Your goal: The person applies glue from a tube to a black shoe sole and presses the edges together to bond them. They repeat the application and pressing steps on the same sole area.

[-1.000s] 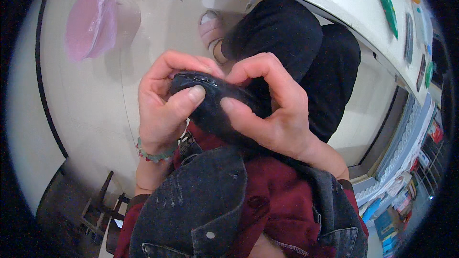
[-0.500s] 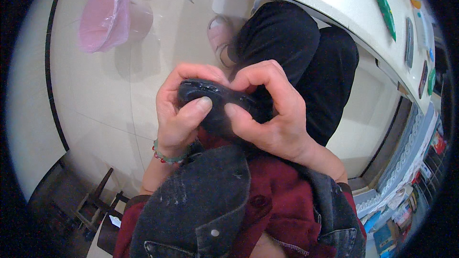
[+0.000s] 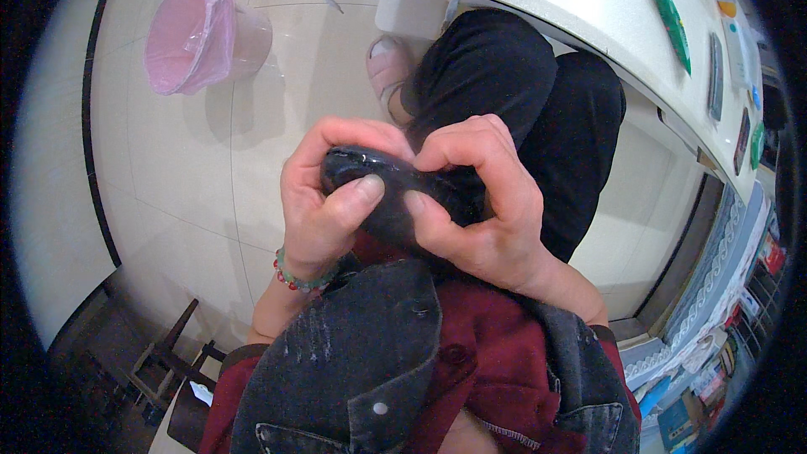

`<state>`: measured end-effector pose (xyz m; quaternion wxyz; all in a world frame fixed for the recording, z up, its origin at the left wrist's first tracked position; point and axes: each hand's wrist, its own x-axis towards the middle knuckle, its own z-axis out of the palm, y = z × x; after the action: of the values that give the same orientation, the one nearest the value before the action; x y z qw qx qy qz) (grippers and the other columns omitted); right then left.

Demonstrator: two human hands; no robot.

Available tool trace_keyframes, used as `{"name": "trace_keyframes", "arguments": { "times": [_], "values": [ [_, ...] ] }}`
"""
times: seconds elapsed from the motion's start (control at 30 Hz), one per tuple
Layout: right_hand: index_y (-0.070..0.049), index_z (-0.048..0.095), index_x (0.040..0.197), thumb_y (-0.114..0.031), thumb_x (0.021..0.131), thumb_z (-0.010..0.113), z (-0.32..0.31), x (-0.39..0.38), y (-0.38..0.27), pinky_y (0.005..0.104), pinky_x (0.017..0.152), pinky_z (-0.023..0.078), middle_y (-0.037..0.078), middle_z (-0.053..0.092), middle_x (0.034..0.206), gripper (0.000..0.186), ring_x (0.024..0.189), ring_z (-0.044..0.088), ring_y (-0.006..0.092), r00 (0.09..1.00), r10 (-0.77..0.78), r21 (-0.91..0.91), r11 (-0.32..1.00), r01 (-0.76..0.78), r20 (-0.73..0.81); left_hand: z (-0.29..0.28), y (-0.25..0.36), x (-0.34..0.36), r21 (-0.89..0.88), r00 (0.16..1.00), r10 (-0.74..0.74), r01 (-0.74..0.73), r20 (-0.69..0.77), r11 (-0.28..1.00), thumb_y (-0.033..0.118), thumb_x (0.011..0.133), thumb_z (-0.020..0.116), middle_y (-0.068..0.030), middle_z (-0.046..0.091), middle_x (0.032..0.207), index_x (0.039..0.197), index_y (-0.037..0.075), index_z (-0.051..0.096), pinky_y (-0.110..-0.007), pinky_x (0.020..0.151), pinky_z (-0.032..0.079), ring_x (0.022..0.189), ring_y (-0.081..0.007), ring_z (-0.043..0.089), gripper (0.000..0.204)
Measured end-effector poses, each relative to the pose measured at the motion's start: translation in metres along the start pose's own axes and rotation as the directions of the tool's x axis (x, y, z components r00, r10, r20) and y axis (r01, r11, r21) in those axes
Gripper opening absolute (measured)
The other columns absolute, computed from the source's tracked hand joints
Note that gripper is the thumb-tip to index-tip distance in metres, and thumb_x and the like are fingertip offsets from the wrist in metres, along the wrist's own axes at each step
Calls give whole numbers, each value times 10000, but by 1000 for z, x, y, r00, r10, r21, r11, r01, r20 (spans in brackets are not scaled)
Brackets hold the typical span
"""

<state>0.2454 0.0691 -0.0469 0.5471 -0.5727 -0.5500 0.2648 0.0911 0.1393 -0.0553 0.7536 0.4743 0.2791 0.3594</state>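
Note:
Both of my hands grip one black, glossy, rounded thing [image 3: 349, 168], long and shaped like a shoe, above my lap. My left hand [image 3: 332, 189] is wrapped round its left end, fingers along the far edge and thumb pressed on the near side. The right hand [image 3: 487, 193] pinches its middle, with the thumb near the left thumb and the index finger bent over the far edge. Its right part is mostly hidden behind my right hand and blends with the dark trousers, so its exact kind is hard to make out.
A pink bin [image 3: 252, 38] with a pink liner stands on the tiled floor at the upper left. The white table [image 3: 580, 0] at the upper right bears a green tube [image 3: 672, 29] and other small items. A dark wooden stool [image 3: 172, 340] is at lower left; crowded shelves stand at right.
The hands and the black thing have shifted slightly right in the picture. The thing's glossy far edge is tilted a little differently. Both hands keep their grip.

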Motion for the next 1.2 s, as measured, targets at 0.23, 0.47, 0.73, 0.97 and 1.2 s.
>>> {"name": "trace_keyframes", "arguments": {
  "times": [0.23, 0.47, 0.73, 0.97, 1.2],
  "values": [
    [-65, 567, 899, -36, 645, 721, 0, -2, -1, 371, 748, 392, 72, 574, 855, 298, 792, 540, 281, 1000, 17, 17, 1000, -18, 8, 1, 0, 0, 1, 1000, 11, -11, -13, 1000, 111, 778, 617, -145, 617, 995, 998, -14, 568, -325, 850, 476, 908, -186, 596, 257],
    [-29, 518, 973, 19, 676, 708, -7, -5, -1, 303, 789, 442, 84, 559, 931, 356, 838, 539, 204, 998, 9, -16, 1000, -8, 62, 8, 0, 2, -39, 1000, 0, 0, -9, 999, 101, 782, 616, -156, 620, 983, 996, -15, 559, -331, 849, 480, 907, -194, 598, 250],
    [-34, 502, 1018, 21, 695, 711, -13, -7, -3, 269, 781, 440, 69, 539, 940, 389, 848, 534, 167, 994, 95, 7, 995, -95, 53, 12, 1, 7, -56, 999, -2, 4, 33, 998, 85, 779, 611, -166, 621, 975, 988, -13, 545, -341, 845, 488, 900, -202, 601, 240],
    [-27, 513, 1065, -9, 694, 737, -29, -3, -9, 296, 813, 448, 78, 548, 979, 434, 900, 556, 196, 993, 59, 0, 998, -59, 100, 14, 3, 3, 44, 1000, -6, 5, 23, 999, 78, 741, 606, -168, 621, 949, 972, -10, 547, -349, 840, 490, 884, -214, 602, 254],
    [-21, 574, 1114, -132, 813, 681, -129, -3, 18, 325, 840, 464, 100, 593, 1059, 338, 954, 571, 196, 943, 162, -296, 922, -250, -291, 21, 7, 1, 7, 998, -50, 50, -28, 999, 148, 710, 636, -167, 598, 880, 916, -12, 538, -369, 792, 533, 809, -218, 601, 278]
  ]
}}
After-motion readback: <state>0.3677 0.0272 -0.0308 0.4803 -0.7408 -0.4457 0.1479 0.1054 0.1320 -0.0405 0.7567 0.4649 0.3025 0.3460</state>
